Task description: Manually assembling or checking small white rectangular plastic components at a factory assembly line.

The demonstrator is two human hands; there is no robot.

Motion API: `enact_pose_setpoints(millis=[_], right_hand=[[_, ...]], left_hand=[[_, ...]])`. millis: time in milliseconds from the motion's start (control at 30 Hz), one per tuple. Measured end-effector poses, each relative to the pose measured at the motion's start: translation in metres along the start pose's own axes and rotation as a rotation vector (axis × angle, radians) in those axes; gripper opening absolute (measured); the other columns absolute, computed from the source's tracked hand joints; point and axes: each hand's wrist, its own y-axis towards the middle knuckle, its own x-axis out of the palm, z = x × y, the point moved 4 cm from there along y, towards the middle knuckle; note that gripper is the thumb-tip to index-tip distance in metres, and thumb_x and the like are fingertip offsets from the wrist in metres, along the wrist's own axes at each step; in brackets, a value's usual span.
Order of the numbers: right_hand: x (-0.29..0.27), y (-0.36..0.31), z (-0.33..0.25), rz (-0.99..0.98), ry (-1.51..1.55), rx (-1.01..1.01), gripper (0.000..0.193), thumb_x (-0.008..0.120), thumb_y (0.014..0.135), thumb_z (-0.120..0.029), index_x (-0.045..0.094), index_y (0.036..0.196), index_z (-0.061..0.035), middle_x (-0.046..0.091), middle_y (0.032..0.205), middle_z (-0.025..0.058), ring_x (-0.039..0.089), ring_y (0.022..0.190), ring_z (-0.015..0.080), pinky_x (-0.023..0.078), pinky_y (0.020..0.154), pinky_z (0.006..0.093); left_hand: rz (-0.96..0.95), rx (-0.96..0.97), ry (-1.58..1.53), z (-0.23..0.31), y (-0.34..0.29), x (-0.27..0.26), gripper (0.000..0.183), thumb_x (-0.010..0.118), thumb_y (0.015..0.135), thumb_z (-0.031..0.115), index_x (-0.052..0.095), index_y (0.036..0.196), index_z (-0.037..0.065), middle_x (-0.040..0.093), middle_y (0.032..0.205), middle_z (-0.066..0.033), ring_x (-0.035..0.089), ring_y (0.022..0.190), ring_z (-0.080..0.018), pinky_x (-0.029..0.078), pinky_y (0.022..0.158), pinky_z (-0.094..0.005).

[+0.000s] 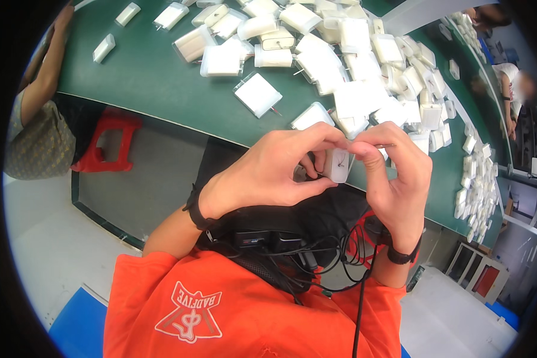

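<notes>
A small white block [338, 165] with thin dark wire ends on its end face is gripped by my left hand [262, 164], the thumb below it and fingers above. My right hand [398, 170] is closed in a pinch, thumb and index finger meeting at the block's upper edge beside my left fingertips. What that pinch holds, if anything, is too small to make out. Just beyond my hands lies a large heap of similar white blocks [355, 98], many in clear plastic sleeves and some with short wires showing.
The green table [161, 98] runs across in front of me. More white blocks [476, 185] cover its right end. A person's arm [46, 71] is at the left, near a red stool [110, 140]. Black cables [340, 259] hang at my waist. Another person [510, 89] is far right.
</notes>
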Motion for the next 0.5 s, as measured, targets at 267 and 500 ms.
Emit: enact_pose_setpoints(millis=[267, 500], right_hand=[[0.001, 0.005, 0.001, -0.039, -0.018, 0.102, 0.003, 0.075, 0.092, 0.001, 0.072, 0.092, 0.0017, 0.073, 0.082, 0.0122, 0.07, 0.071, 0.0303, 0.054, 0.065, 0.0356], [0.002, -0.007, 0.014, 0.142, 0.054, 0.172, 0.003, 0.071, 0.094, 0.004, 0.073, 0.092, 0.003, 0.075, 0.08, 0.0112, 0.071, 0.068, 0.0204, 0.055, 0.067, 0.0306]], left_hand=[[0.025, -0.004, -0.013, 0.005, 0.001, 0.003, 0.057, 0.086, 0.081, -0.004, 0.058, 0.131, -0.001, 0.074, 0.104, -0.0107, 0.074, 0.082, -0.0175, 0.063, 0.078, -0.0306], [0.078, 0.058, 0.054, 0.0, -0.004, 0.002, 0.049, 0.082, 0.081, -0.01, 0.061, 0.124, -0.001, 0.075, 0.121, -0.0146, 0.076, 0.083, -0.0175, 0.064, 0.073, -0.0295]])
